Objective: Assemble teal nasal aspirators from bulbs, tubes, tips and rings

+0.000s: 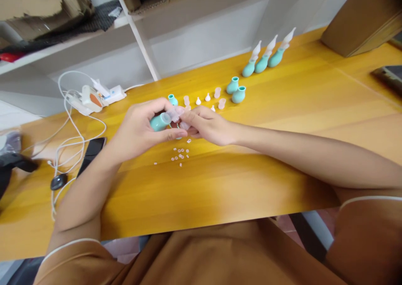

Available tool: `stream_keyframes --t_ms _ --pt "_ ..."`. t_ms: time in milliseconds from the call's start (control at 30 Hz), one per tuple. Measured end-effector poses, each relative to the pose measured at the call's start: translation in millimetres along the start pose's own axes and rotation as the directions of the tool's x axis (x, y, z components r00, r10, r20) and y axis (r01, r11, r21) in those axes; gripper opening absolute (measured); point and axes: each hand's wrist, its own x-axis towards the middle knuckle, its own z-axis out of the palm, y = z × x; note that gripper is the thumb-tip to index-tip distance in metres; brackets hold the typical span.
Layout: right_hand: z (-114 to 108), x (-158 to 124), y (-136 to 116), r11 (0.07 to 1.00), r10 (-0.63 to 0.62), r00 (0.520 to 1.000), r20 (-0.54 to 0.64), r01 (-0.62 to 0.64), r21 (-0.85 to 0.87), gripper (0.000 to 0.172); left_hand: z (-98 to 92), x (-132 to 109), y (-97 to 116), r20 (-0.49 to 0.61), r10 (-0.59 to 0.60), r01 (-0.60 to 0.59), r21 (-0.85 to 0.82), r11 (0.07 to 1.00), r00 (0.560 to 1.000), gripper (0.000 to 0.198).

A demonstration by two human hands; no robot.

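Observation:
My left hand is wrapped round a teal rubber bulb, its neck tilted up to the right. Against the neck sits a translucent plastic piece, pinched between the fingertips of my right hand. Whether that piece is inside the neck or only touching it, I cannot tell. Just behind my hands stand another teal bulb, pale pink translucent connectors and small white pointed caps. Several tiny pinkish rings lie scattered in front, on the table.
Two teal bulbs stand right of the parts. Farther back are three bulbs with long translucent tips. Left are a power strip, white cables, a phone and a black mouse-like object. A cardboard box stands back right.

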Motion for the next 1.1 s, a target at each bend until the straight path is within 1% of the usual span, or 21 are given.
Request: stream_keyframes --t_ms 100,267,400,467,500,533,600,633,667,733,767,800,833,867,900,967,1033,1100 --pt "4 -2 -2 0.999 0.002 1.0 0.019 -0.003 0.041 0.071 4.3 1 0 -0.014 -0.035 0.035 -0.042 0.999 0.999 0.045" --pt "6 -4 -4 0.993 0.028 0.998 0.059 -0.035 0.11 0.068 -2.3 1 2 0.036 -0.046 0.047 -0.051 0.998 0.998 0.038" --pt "7 -3 -1 0.986 0.035 0.995 0.093 -0.05 0.16 0.067 -3.0 0 4 0.034 -0.03 0.033 -0.072 0.997 0.999 0.024" --pt "6 -3 -1 0.991 0.034 0.995 0.096 -0.046 0.127 0.068 -5.2 -1 4 0.047 -0.024 0.027 -0.068 0.997 0.999 0.017" --pt "5 -3 -2 0.995 0.035 0.995 0.094 -0.043 0.086 0.069 -7.4 -1 3 0.074 -0.024 0.028 -0.047 0.999 0.997 0.015" --pt "3 -3 -3 0.999 0.047 0.995 0.085 -0.049 0.022 0.07 -10.4 -2 2 0.115 -0.022 0.023 -0.008 1.0 0.993 0.013" --pt "-2 -4 -7 0.98 0.106 0.993 0.051 -0.095 -0.172 0.073 -16.6 -4 -4 0.255 -0.019 -0.009 0.105 0.994 0.967 0.009" --pt "-3 -5 -8 0.947 0.15 0.988 0.031 -0.134 -0.292 0.074 -18.9 -5 -7 0.349 -0.02 -0.04 0.162 0.986 0.937 0.007" --pt "-4 -7 -9 0.893 0.195 0.981 0.013 -0.172 -0.416 0.074 -20.1 -6 -11 0.451 -0.038 -0.066 0.211 0.975 0.892 0.004" --pt "-2 -12 -8 0.74 0.271 0.963 -0.008 -0.214 -0.637 0.071 -17.8 -8 -17 0.616 -0.119 -0.081 0.287 0.955 0.779 0.009" --pt "1 -15 -7 0.658 0.3 0.954 -0.017 -0.22 -0.72 0.068 -14.5 -9 -20 0.665 -0.177 -0.067 0.325 0.943 0.725 0.013" --pt "4 -18 -5 0.579 0.33 0.943 -0.032 -0.229 -0.782 0.067 -10.0 -9 -21 0.695 -0.225 -0.054 0.355 0.933 0.683 0.015" --pt "9 -20 -5 0.507 0.366 0.929 -0.045 -0.24 -0.828 0.066 -5.0 -8 -22 0.711 -0.258 -0.046 0.378 0.925 0.654 0.015" --pt "13 -22 -5 0.438 0.414 0.909 -0.052 -0.249 -0.864 0.067 0.3 -7 -22 0.72 -0.273 -0.046 0.39 0.92 0.638 0.014" --pt "17 -22 -6 0.378 0.464 0.884 -0.05 -0.249 -0.892 0.069 5.2 -6 -22 0.724 -0.27 -0.055 0.391 0.919 0.635 0.014" --pt "22 -22 -13 0.288 0.552 0.833 -0.033 -0.228 -0.93 0.072 13.0 -3 -21 0.723 -0.263 -0.066 0.391 0.918 0.638 0.013" --pt "22 -20 -24 0.24 0.59 0.807 -0.02 -0.199 -0.95 0.071 17.6 -2 -20 0.724 -0.28 -0.047 0.396 0.917 0.63 0.012" --pt "19 -18 -35 0.216 0.593 0.804 -0.029 -0.194 -0.957 0.07 19.4 -2 -20 0.718 -0.298 -0.014 0.394 0.919 0.629 0.012"
